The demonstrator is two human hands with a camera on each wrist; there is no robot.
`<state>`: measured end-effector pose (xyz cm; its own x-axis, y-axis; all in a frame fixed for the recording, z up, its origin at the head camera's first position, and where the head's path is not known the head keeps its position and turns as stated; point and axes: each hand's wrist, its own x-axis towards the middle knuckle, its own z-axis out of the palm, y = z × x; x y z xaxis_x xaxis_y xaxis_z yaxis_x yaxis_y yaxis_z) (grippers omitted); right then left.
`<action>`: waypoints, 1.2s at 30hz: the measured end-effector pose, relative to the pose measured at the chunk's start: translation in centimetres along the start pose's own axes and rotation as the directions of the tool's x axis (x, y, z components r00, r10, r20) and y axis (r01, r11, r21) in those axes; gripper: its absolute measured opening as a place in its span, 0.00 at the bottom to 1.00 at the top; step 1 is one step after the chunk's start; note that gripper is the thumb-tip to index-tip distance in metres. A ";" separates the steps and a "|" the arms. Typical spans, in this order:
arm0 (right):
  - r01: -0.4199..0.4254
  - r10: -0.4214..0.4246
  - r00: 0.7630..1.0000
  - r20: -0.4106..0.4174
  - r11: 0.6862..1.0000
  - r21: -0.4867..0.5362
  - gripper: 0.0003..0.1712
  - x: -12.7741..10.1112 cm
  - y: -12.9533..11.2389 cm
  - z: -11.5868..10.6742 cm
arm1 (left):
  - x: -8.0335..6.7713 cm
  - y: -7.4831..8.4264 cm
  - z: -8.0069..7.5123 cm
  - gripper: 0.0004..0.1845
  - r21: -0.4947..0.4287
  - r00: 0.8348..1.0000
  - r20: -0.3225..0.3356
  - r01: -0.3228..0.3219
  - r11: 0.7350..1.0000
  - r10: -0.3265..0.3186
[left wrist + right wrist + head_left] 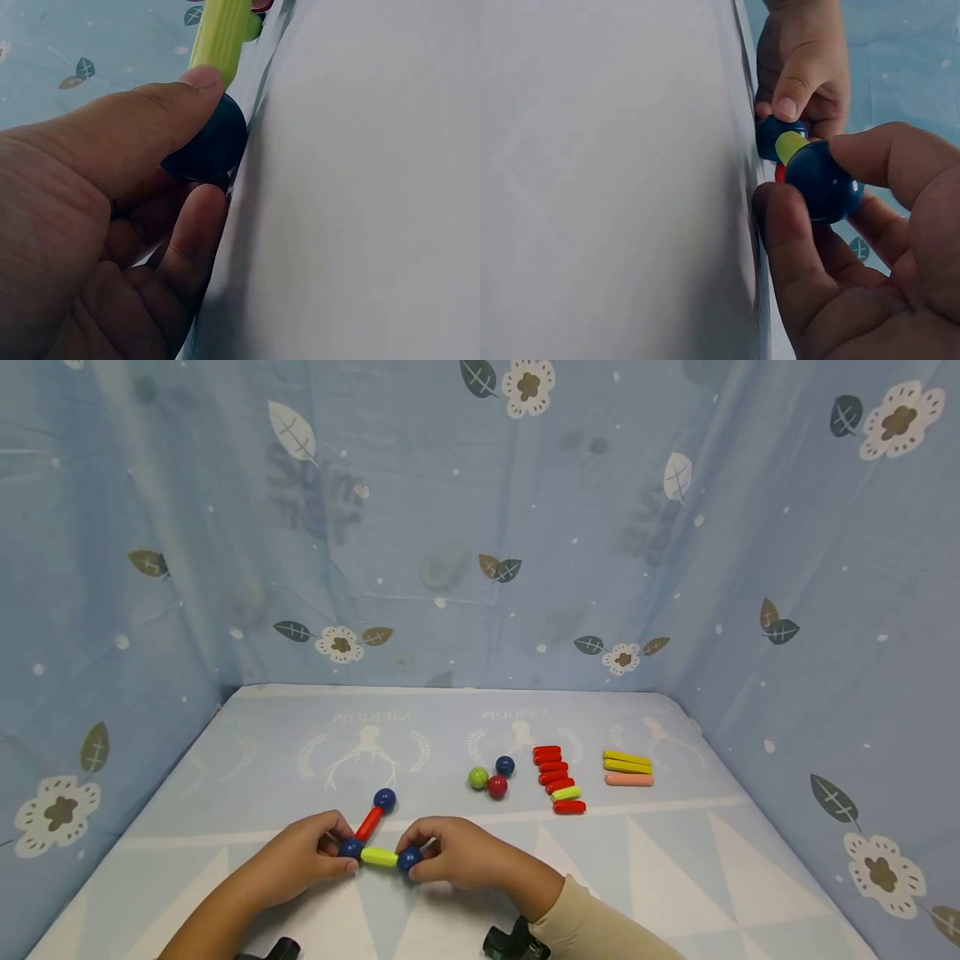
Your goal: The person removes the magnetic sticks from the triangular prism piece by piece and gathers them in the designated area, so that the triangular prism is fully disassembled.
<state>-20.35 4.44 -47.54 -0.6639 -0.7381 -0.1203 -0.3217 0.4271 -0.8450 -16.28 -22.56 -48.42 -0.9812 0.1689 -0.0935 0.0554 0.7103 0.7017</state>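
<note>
On the tabletop [675,860], the left hand [300,856] pinches one blue ball [350,848] and the right hand [457,852] pinches another [409,859], fingers curled, a yellow rod [378,857] joining the two.

Yellow-green rod [378,857], blue balls [409,859], floral backdrop [480,527]

In the left wrist view, the yellow-green rod [219,34] ran off the top edge; the red piece [262,4] beyond was possibly a ball.
</note>
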 end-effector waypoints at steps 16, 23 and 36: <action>-0.054 0.053 0.999 -0.011 0.994 -0.096 0.13 -0.4 0.0 -0.5 | -0.2 0.3 -0.2 0.24 0.000 1.000 0.004 -0.008 1.000 0.008; -0.115 0.111 0.992 -0.065 0.992 -0.058 0.15 -0.6 -0.1 -1.4 | -0.1 0.2 -0.1 0.24 0.006 1.000 0.004 0.018 1.000 -0.018; -0.194 0.179 0.933 -0.312 0.981 -0.017 0.17 -1.2 1.6 -4.7 | -0.2 0.1 -0.1 0.24 -0.010 1.000 0.009 -0.006 1.000 0.006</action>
<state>-23.24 8.53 -46.31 -0.8880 -0.4487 -0.1009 -0.1980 0.5710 -0.7967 -16.13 -22.59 -48.25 -0.9791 0.1798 -0.0955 0.0599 0.7027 0.7090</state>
